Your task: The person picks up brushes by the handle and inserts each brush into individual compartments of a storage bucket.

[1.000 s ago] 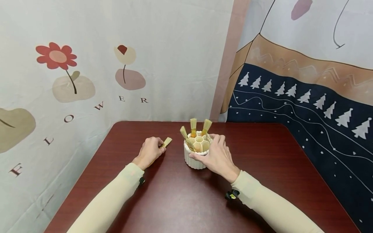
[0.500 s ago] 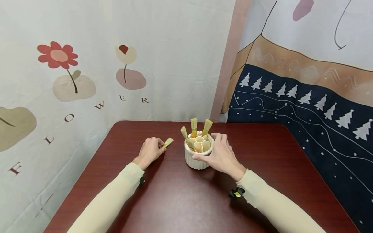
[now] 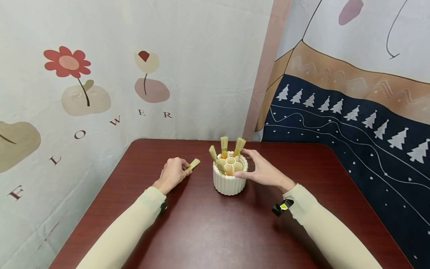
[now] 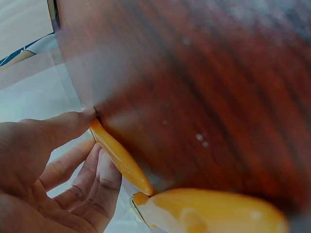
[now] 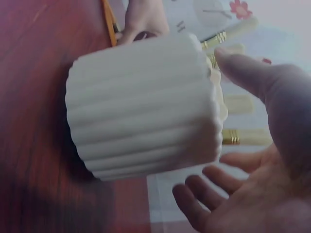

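In the head view my left hand [image 3: 173, 173] pinches a paintbrush [image 3: 193, 164] low over the table, its pale bristles pointing away to the right. The left wrist view shows that brush's orange handle [image 4: 121, 160] slanting down past the fingers. A second orange handle [image 4: 218, 211] lies near it, hidden by the hand from the head. A white ribbed pot [image 3: 229, 185] with petal-shaped compartments stands upright, several brushes [image 3: 224, 145] in it, bristles up. My right hand [image 3: 263, 170] is spread beside the pot's right side, thumb at the rim, fingers apart from its wall in the right wrist view.
Everything stands on a dark red wooden table [image 3: 208, 231]. Behind it hangs a pale cloth [image 3: 208, 74] with printed flowers, and a navy cloth [image 3: 302, 119] with white trees hangs at the right.
My right hand has loosened from the pot and drawn back to the right, uncovering more of its front. The left hand stays in place with the paintbrush.
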The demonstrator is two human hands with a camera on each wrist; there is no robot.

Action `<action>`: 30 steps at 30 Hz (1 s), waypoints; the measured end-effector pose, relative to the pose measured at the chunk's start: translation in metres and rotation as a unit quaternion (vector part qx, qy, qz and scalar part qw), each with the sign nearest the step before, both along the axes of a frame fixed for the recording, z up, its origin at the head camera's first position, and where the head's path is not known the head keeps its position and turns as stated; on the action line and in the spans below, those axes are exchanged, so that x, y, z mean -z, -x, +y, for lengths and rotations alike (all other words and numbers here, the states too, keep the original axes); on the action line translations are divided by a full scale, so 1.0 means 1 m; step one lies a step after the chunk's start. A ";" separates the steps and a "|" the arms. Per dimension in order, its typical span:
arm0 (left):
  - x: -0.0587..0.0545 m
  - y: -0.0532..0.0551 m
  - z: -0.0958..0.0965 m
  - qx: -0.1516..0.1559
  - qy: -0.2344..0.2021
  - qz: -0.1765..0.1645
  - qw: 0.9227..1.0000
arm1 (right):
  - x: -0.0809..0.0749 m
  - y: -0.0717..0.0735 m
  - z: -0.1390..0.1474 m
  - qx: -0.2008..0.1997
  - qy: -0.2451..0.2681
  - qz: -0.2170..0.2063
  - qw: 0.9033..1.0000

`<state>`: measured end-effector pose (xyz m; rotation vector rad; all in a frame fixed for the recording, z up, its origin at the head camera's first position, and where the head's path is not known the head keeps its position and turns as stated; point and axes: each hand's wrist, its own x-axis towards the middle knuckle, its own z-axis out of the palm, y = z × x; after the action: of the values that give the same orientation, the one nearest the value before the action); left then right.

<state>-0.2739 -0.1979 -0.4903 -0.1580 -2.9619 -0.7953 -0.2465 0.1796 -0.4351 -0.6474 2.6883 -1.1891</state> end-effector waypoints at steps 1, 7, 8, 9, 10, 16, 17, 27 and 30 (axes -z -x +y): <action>0.000 0.000 0.000 0.000 0.001 0.000 1.000 | 0.000 0.002 0.001 -0.004 0.001 -0.008 1.000; 0.000 0.001 -0.001 -0.002 0.011 -0.007 1.000 | 0.002 0.009 0.006 -0.023 -0.002 -0.027 0.999; -0.001 0.001 -0.001 -0.004 0.010 -0.009 1.000 | 0.002 0.010 0.007 -0.025 -0.003 -0.027 0.999; -0.001 0.001 -0.001 -0.004 0.010 -0.010 1.000 | 0.002 0.011 0.007 -0.027 -0.003 -0.027 0.999; -0.001 0.001 -0.002 -0.005 0.009 -0.009 1.000 | 0.002 0.011 0.007 -0.028 -0.003 -0.027 0.999; -0.004 0.000 -0.002 -0.014 0.003 0.015 1.000 | 0.004 0.012 0.007 -0.026 -0.004 -0.022 0.999; -0.005 0.000 -0.002 -0.015 0.002 0.020 1.000 | 0.004 0.012 0.007 -0.025 -0.003 -0.020 0.999; -0.011 -0.006 0.006 -0.025 -0.024 0.061 0.998 | 0.006 0.007 0.001 -0.006 0.003 0.010 1.000; -0.012 -0.008 0.010 -0.022 -0.032 0.076 0.996 | 0.006 0.004 -0.001 0.005 -0.002 0.022 1.000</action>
<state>-0.2657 -0.1884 -0.4780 -0.1428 -2.7833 -0.8321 -0.2510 0.1791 -0.4413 -0.6684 2.7317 -1.1844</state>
